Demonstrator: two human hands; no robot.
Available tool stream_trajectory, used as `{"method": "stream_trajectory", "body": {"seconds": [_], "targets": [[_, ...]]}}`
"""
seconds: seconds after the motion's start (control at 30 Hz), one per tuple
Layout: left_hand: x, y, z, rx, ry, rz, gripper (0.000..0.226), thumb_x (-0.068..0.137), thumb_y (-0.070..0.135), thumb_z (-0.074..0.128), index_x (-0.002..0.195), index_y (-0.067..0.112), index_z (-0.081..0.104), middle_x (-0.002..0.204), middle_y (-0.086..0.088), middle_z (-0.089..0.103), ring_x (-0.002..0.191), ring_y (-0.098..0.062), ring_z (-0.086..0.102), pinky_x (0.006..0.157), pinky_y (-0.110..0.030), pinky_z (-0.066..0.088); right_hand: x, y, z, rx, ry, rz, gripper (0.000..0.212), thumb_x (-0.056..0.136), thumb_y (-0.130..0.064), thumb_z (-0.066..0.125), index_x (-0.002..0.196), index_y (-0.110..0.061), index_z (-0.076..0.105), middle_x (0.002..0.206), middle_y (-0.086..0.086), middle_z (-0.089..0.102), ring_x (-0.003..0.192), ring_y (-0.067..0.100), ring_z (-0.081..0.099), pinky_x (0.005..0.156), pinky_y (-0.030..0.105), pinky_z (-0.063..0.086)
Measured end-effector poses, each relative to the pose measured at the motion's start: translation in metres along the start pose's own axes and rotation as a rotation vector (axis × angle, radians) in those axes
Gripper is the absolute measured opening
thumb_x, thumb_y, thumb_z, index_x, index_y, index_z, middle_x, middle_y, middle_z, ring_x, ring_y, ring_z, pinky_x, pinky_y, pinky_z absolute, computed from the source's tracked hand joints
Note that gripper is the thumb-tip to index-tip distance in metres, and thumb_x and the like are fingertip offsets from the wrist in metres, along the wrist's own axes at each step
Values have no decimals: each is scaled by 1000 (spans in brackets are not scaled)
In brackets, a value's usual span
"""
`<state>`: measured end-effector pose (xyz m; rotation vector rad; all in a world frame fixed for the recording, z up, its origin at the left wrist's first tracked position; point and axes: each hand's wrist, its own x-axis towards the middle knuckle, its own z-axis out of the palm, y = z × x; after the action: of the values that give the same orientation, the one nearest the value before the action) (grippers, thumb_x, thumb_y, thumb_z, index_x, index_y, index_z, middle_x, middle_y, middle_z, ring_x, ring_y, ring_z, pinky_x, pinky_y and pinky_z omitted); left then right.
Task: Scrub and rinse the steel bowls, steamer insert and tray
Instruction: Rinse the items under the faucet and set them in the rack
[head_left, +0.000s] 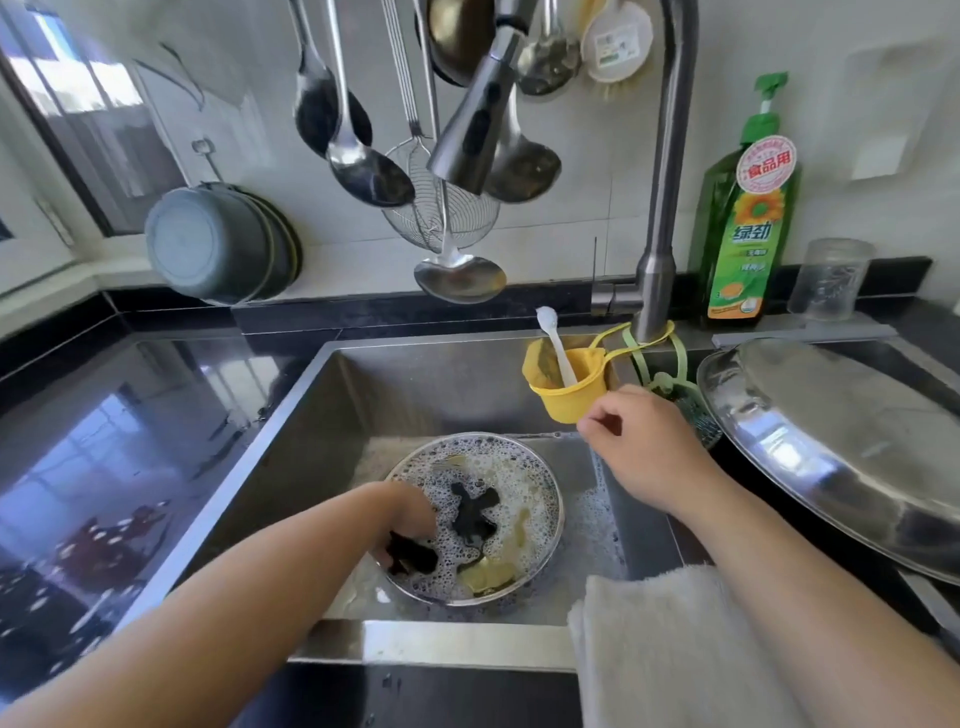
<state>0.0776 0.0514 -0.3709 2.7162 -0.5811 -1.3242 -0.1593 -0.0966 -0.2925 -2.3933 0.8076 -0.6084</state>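
Observation:
A round steel bowl (550, 540) stands in the sink, full of foam, dark water and yellowish food scraps. My left hand (410, 519) reaches into its near-left side, fingers bent down over the rim into the foam. My right hand (644, 447) hovers above the sink's right side, just beside the yellow hanging cup (566, 400), with fingers loosely curled and nothing in them. A large steel tray (841, 441) lies tilted, upside down, on the counter at the right. A green-handled wire scrubber (696, 405) hangs behind my right hand, partly hidden.
The tap (670, 171) and its spray head (478, 119) hang over the sink (311, 447). A dish soap bottle (748, 218) and a glass jar (831, 280) stand at the back right. A white cloth (665, 644) drapes the sink's front edge. Ladles and a grey pot (213, 244) hang on the wall.

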Motion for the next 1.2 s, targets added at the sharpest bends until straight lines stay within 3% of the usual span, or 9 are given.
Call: {"method": "stream_trajectory", "body": {"seconds": [0.13, 0.23, 0.3, 0.5, 0.63, 0.73, 0.83, 1.03, 1.2], "targets": [[25, 10, 5, 12, 36, -5, 22, 95, 25, 60, 103, 5, 58, 96, -14, 67, 72, -29, 72, 86, -53, 62, 6, 1, 6, 6, -6, -6, 17, 96, -23, 63, 79, -22, 66, 91, -5, 55, 81, 13, 57, 72, 30, 47], [40, 20, 9, 175, 135, 44, 69, 92, 55, 67, 142, 11, 50, 142, -13, 58, 124, -34, 63, 107, -53, 50, 6, 4, 8, 4, -12, -5, 19, 97, -25, 61, 79, -20, 66, 92, -5, 55, 79, 14, 57, 73, 32, 50], [48, 22, 17, 328, 198, 158, 91, 86, 63, 72, 156, 21, 34, 156, -12, 47, 140, -37, 47, 118, -53, 37, 5, 4, 9, 5, -13, -9, 20, 97, -25, 60, 79, -19, 66, 93, -4, 55, 79, 15, 57, 73, 34, 53], [61, 36, 41, 380, 282, 187, 124, 74, 44, 89, 162, 34, 3, 160, -26, 29, 139, -45, 44, 111, -55, 46, 7, 1, 11, -21, -34, -25, 22, 97, -24, 58, 76, -21, 63, 93, -8, 53, 79, 11, 54, 75, 35, 52], [55, 35, 37, 57, 301, 116, 105, 76, 31, 92, 153, 15, 22, 112, -11, 59, 102, -27, 63, 79, -36, 60, 5, 0, 11, -36, -33, -28, 21, 97, -23, 57, 78, -20, 66, 93, -8, 53, 82, 12, 54, 79, 39, 53], [47, 26, 12, -240, 280, 105, 50, 87, 5, 80, 127, -3, 52, 99, -17, 63, 88, -32, 66, 74, -43, 64, 5, 1, 9, -44, -55, -32, 21, 98, -23, 57, 80, -20, 66, 95, -8, 52, 85, 11, 54, 80, 36, 52], [10, 15, -17, -483, 314, 152, 14, 96, -5, 62, 109, -8, 60, 79, -19, 59, 60, -27, 60, 38, -29, 52, 5, 1, 9, -45, -66, -25, 20, 98, -22, 57, 81, -19, 67, 98, -5, 54, 86, 14, 56, 81, 37, 53], [-82, -8, -53, -621, 570, 376, 9, 99, 10, 58, 99, 10, 68, 91, -17, 71, 72, -34, 74, 54, -35, 61, -3, -6, 2, -51, -62, 20, 15, 98, -22, 60, 90, -17, 71, 99, -5, 58, 87, 12, 58, 71, 22, 44], [-99, -30, -62, -1086, 313, 349, 16, 97, -1, 55, 112, 1, 61, 99, -20, 70, 73, -32, 74, 60, -39, 62, 33, -40, -12, -206, -56, 88, 24, 97, -23, 53, 117, -13, 64, 107, 4, 68, 87, 24, 63, 72, 36, 53]]}}
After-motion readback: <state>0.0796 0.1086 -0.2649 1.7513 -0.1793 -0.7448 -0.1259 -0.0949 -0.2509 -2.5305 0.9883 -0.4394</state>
